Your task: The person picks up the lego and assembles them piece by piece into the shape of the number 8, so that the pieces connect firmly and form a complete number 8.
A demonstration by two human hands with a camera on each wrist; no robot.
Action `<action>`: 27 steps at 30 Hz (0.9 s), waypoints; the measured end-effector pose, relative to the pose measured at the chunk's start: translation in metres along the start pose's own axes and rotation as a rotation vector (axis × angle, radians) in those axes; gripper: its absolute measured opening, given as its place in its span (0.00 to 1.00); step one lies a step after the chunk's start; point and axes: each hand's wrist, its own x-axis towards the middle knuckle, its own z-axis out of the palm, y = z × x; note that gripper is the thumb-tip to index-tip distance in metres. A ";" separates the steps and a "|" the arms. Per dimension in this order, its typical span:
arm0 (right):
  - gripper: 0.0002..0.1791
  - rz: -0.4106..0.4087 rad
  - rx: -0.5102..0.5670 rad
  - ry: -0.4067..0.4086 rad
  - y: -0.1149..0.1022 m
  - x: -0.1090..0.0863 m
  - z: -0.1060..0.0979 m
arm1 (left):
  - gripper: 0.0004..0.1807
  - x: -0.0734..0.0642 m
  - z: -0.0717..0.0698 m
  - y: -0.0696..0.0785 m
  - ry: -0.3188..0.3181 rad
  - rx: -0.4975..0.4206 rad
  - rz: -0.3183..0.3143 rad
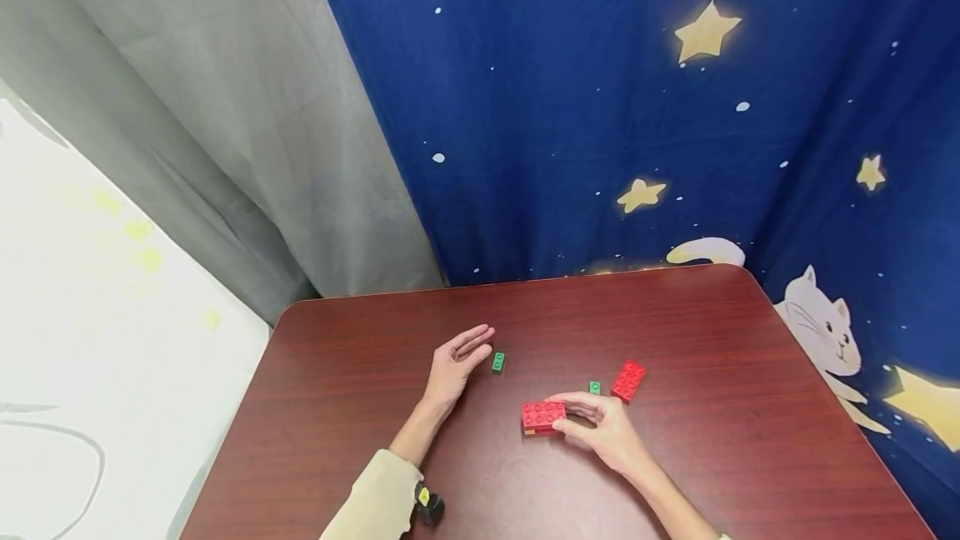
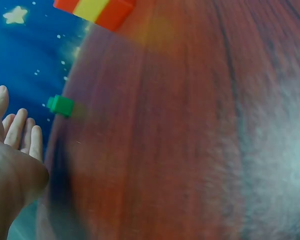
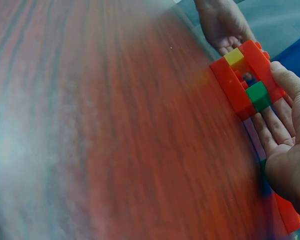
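Observation:
My right hand (image 1: 606, 432) grips the right end of a block stack (image 1: 543, 416) between thumb and fingers. In the right wrist view, the stack has two long red bricks (image 3: 258, 62), with a yellow brick (image 3: 234, 58) and a green brick (image 3: 259, 96) between them and a gap in the middle. My left hand (image 1: 450, 369) holds nothing, its fingers extended beside a small loose green brick (image 1: 498, 362). That loose green piece also shows near the fingers in the left wrist view.
Just beyond the right hand lie another small green brick (image 1: 595, 387) and a loose red brick (image 1: 628, 381) on the dark wooden table (image 1: 360, 357). A blue star-patterned curtain (image 1: 555, 107) hangs behind the table's far edge, with a grey curtain (image 1: 225, 107) to its left.

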 end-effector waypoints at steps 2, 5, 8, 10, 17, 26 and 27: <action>0.18 -0.007 0.003 -0.001 0.000 0.000 0.001 | 0.27 0.001 -0.001 -0.005 -0.004 0.019 -0.009; 0.18 -0.011 0.005 0.002 0.000 0.000 0.001 | 0.27 0.001 -0.002 -0.010 -0.019 0.036 -0.009; 0.18 -0.005 0.006 0.003 0.000 0.000 0.001 | 0.27 0.002 -0.003 -0.013 -0.043 0.065 -0.003; 0.18 -0.004 0.006 0.005 0.000 0.000 0.001 | 0.27 0.003 -0.003 -0.014 -0.064 0.095 0.002; 0.17 -0.001 0.003 0.008 -0.001 0.001 0.002 | 0.27 0.003 -0.002 -0.014 -0.115 0.189 0.016; 0.17 -0.008 0.006 0.003 0.001 0.001 0.002 | 0.27 0.002 -0.003 -0.014 -0.150 0.279 0.021; 0.17 -0.007 0.006 0.003 0.001 0.001 0.002 | 0.27 0.002 -0.003 -0.014 -0.151 0.291 0.017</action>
